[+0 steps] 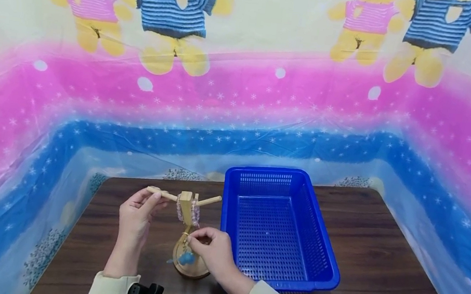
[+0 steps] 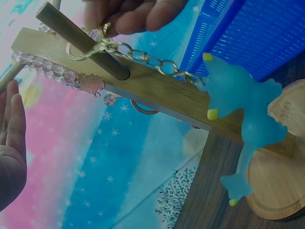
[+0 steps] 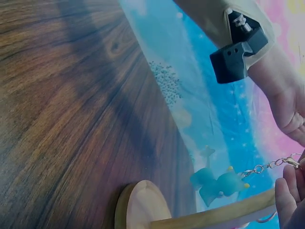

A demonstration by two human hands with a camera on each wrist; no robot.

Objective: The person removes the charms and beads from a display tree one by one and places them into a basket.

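Observation:
A wooden stand (image 1: 185, 205) with side pegs and a round base (image 1: 196, 272) stands on the table. My left hand (image 1: 137, 211) holds its upper left peg (image 1: 169, 195) between thumb and fingers. Lower down, my right hand (image 1: 215, 253) pinches the gold clasp of a keychain (image 2: 106, 46). In the left wrist view, the keychain's gold ring loops around a short peg (image 2: 112, 66). From its chain hangs a translucent blue dolphin-like charm (image 2: 252, 109) with yellow tips, in front of the post. Pinkish beaded bracelets (image 2: 52, 70) hang near the top of the stand.
To the right of the stand is a blue perforated plastic basket (image 1: 276, 283), its near left side close to my right hand. A dark wood table (image 1: 375, 260) lies under everything. Behind it hangs a printed cloth (image 1: 242, 89) with bears.

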